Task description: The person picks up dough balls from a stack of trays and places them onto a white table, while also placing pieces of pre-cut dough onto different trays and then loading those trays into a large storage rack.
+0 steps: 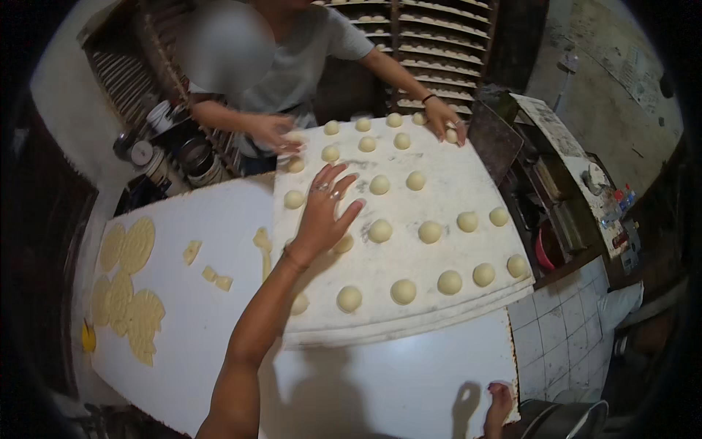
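My left hand (333,201) reaches over the white cloth (453,179), open with its fingers spread; rings show on the fingers. Part of a dough ball seems to show beneath it, mostly hidden, and I cannot tell whether they touch. Another dough ball (343,244) lies beside my wrist, and a round pale dough ball (379,184) sits just right of my fingers. Several more stand in loose rows across the cloth. At the lower right, my right hand (499,402) is partly visible by the table's edge, fingers loosely curved, nothing seen in them.
Across the table a person's hands (443,121) work at the cloth's far corners. On the white table (190,336), flat dough sheets (139,245) and small dough scraps (218,278) lie left. Behind stands a rack (442,55) of filled trays. A metal pot (570,421) is lower right.
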Demonstrator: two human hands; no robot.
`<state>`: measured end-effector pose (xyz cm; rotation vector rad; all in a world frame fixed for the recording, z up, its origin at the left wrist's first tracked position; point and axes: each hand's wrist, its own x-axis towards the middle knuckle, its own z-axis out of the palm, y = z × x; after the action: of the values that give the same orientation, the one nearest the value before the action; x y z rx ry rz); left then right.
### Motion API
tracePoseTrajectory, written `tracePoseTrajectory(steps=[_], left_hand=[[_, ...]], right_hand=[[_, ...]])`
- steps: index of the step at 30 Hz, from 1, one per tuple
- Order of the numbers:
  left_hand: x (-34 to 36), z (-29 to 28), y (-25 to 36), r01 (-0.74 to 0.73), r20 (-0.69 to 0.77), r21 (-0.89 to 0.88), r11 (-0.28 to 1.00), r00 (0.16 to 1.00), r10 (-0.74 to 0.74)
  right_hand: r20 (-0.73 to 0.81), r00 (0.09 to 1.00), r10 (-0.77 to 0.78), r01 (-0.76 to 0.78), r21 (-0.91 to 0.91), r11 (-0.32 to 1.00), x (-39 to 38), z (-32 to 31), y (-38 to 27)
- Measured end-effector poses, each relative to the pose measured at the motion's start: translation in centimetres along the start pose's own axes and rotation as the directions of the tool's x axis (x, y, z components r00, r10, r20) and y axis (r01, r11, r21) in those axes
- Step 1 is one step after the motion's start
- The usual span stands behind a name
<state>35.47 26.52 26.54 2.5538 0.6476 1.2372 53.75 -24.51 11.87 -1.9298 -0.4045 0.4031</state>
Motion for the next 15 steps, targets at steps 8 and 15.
tracePoseTrajectory(steps=[8,15], left_hand=[[-38.0,-17.5,9.5,0.808,0.031,-0.134,0.573,0.582,-0.813],[-52.1,-32.7,8.1,0.858,0.065,-0.206,0.471,0.492,-0.868]], right_hand=[[0.886,0.458,0.076,0.001,-0.086,0.996,-17.4,21.9,-4.2],[0.978,-0.062,-0.198,0.154,0.206,0.966,-25.6,50.9,-12.1]])
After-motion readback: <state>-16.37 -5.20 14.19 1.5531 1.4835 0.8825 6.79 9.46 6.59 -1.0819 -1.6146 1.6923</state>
